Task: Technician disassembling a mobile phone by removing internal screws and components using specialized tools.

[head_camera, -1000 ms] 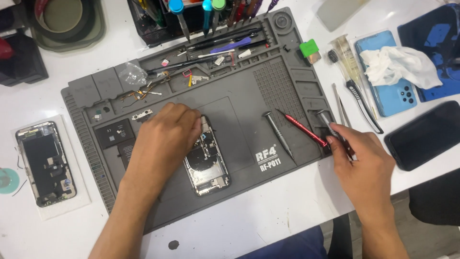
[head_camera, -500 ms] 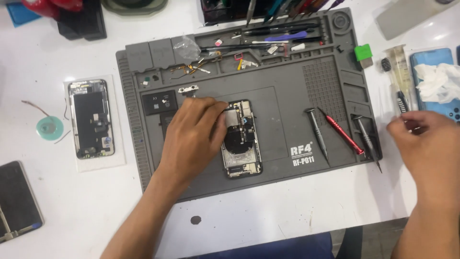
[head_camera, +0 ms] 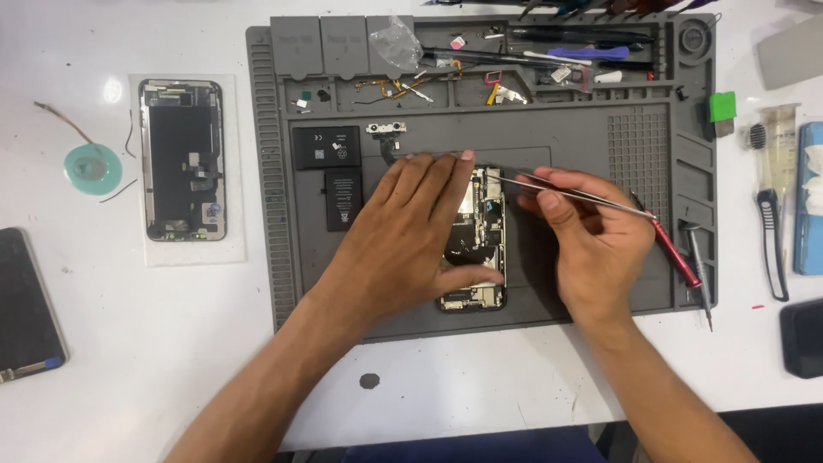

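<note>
Pinched between thumb and fingers, the tweezers (head_camera: 573,192) sit in the right hand (head_camera: 591,249), their tips reaching left over the top edge of the open phone (head_camera: 477,240); that grip is closed firmly on the tool. Left hand (head_camera: 403,231) lies flat and spread across the phone's left half, fingers pressing down and pinning it, grasping nothing. Now the layout, biggest first: the white counter (head_camera: 154,343) carries everything, and across its middle lies the grey mat (head_camera: 600,146), with the phone sitting near the mat's centre, lower half, its insides exposed. Left of the mat, a screen (head_camera: 182,159) lies face down on a white sheet, well apart from the hands. At the far left edge, a dark phone (head_camera: 27,309) lies flat. On the mat, just left of the left hand's fingers, a black battery (head_camera: 334,171) rests in an L shape. Right of the right hand, a red screwdriver (head_camera: 675,254) lies slanted on the mat, with a grey screwdriver (head_camera: 699,274) just beside it. Up in the mat's top tray, a clear bag (head_camera: 396,43) sits among small parts. Near the left rim, a teal roll (head_camera: 93,168) lies on the counter, and a green block (head_camera: 722,106) sits off the mat's right corner.
</note>
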